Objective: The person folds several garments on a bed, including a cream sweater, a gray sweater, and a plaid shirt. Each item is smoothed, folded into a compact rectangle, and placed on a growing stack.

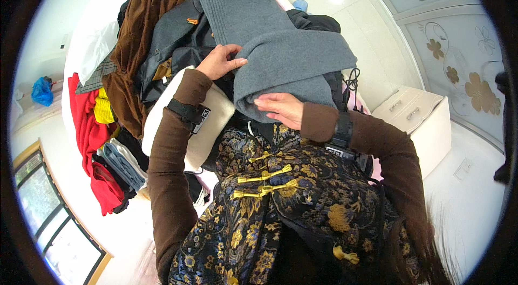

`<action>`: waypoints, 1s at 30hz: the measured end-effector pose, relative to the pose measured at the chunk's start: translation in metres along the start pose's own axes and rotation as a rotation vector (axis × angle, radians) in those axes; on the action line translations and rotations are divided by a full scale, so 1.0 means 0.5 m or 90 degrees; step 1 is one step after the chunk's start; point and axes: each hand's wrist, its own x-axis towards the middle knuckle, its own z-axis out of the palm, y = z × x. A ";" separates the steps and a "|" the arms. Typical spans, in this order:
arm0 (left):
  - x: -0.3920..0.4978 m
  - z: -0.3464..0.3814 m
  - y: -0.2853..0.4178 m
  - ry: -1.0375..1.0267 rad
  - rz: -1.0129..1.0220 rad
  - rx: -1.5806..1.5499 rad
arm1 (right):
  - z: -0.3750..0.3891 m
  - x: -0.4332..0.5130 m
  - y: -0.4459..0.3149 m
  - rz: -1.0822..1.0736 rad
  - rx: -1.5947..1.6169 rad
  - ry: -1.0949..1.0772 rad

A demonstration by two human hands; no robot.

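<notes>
A grey knitted garment [291, 54] lies before me, partly folded over itself, with a ribbed band at its far end. At the left edge of the fold, my left hand [221, 61] grips the knit between thumb and fingers. My right hand [283, 109] rests its extended fingers against the near rolled edge, not closed around it. Beneath my left forearm sits a folded cream-white textile [210, 111]. Dark clothing [174, 34] with an orange tag lies under and left of the grey knit.
Brown corduroy-like clothing [133, 50], a red garment [85, 123] and a yellow knit piece [104, 107] are heaped at left, near a clear plastic bag [97, 50]. At right stand a cream box [429, 131] with handles and floral-patterned sliding doors [457, 58]. A dark cord [354, 82] hangs beside the pile.
</notes>
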 end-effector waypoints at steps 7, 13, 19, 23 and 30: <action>0.011 -0.001 -0.008 -0.018 -0.025 -0.042 | 0.042 -0.006 -0.059 0.070 0.036 0.082; 0.006 0.000 -0.006 0.003 -0.022 -0.048 | 0.035 -0.002 -0.073 0.004 0.157 0.122; 0.007 -0.002 -0.004 0.030 -0.041 0.050 | 0.008 0.041 -0.052 0.045 0.236 0.096; 0.007 -0.011 -0.020 0.029 -0.102 0.114 | -0.004 0.042 -0.023 0.036 0.262 0.101; -0.005 0.022 -0.005 0.089 -0.168 0.441 | -0.044 0.011 -0.022 0.016 0.311 0.033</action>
